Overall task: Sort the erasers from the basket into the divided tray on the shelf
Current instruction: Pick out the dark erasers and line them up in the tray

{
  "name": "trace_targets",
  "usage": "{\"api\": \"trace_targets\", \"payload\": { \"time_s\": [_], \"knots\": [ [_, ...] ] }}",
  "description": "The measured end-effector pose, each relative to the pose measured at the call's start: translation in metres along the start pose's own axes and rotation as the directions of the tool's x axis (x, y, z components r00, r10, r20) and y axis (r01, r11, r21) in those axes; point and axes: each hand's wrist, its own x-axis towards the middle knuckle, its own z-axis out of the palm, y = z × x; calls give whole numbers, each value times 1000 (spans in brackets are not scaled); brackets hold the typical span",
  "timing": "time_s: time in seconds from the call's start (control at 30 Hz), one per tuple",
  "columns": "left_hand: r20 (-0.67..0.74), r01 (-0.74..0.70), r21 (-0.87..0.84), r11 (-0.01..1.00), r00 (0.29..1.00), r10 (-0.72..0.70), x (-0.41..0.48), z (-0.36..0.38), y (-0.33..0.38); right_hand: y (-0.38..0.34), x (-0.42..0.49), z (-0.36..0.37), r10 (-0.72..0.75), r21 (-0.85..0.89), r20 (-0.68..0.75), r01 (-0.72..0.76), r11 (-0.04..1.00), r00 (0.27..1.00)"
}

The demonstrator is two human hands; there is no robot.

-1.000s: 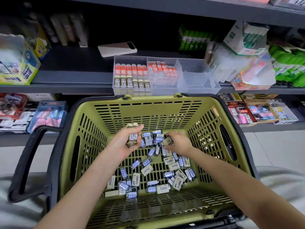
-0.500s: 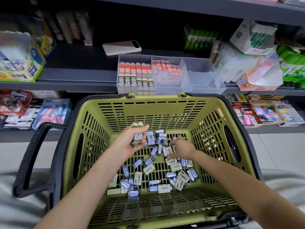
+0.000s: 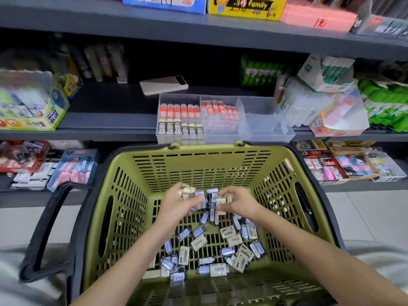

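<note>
Cream erasers (image 3: 187, 191) sit bunched in your left hand (image 3: 178, 206), fingers curled round them. Your right hand (image 3: 241, 202) pinches another cream eraser (image 3: 220, 202). Both hands hover inside the olive basket (image 3: 198, 171), above loose erasers (image 3: 228, 240) on its slotted floor. Beyond the rim, a clear divided tray (image 3: 266, 125) stands on the grey shelf (image 3: 106, 123). Pale floor tiles (image 3: 366, 215) show at right.
</note>
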Motion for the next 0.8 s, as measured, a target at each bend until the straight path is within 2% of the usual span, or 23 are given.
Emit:
{"api": "trace_targets", "payload": {
  "time_s": [0.07, 0.13, 0.2, 0.27, 0.3, 0.37, 0.5, 0.6, 0.7, 0.8],
  "knots": [
    [-122, -196, 170, 966, 968, 218, -5, -7, 13, -29, -14, -26, -25, 258, -40, 35, 965, 999],
    [-256, -330, 239, 913, 886, 387, -7, -17, 34, -53, -26, -53, -84, 410, -76, 108, 906, 994],
    [-418, -389, 245, 888, 784, 459, -2, -29, 60, -72, -32, -78, -145, 493, -181, 217, 843, 973],
    [-553, -390, 276, 878, 683, 477, 9, -40, 83, -86, -30, -101, -180, 518, -287, 310, 797, 941],
    [-590, -371, 287, 883, 658, 468, 17, -46, 91, -92, -27, -112, -188, 507, -324, 338, 793, 927],
    [-597, -317, 278, 907, 683, 421, 35, -58, 98, -97, -17, -132, -186, 435, -412, 372, 820, 892],
    [-502, -205, 184, 961, 821, 271, 62, -76, 98, -100, 18, -166, -190, 222, -611, 397, 890, 768],
    [-429, -182, 168, 969, 871, 238, 71, -84, 103, -103, 49, -179, -223, 49, -677, 345, 937, 702],
    [-370, -194, 181, 964, 895, 249, 76, -89, 107, -105, 75, -184, -271, -166, -613, 214, 963, 742],
    [-332, -227, 242, 944, 894, 300, 77, -93, 108, -112, 88, -183, -257, -375, -439, 84, 923, 861]
  ]
}}
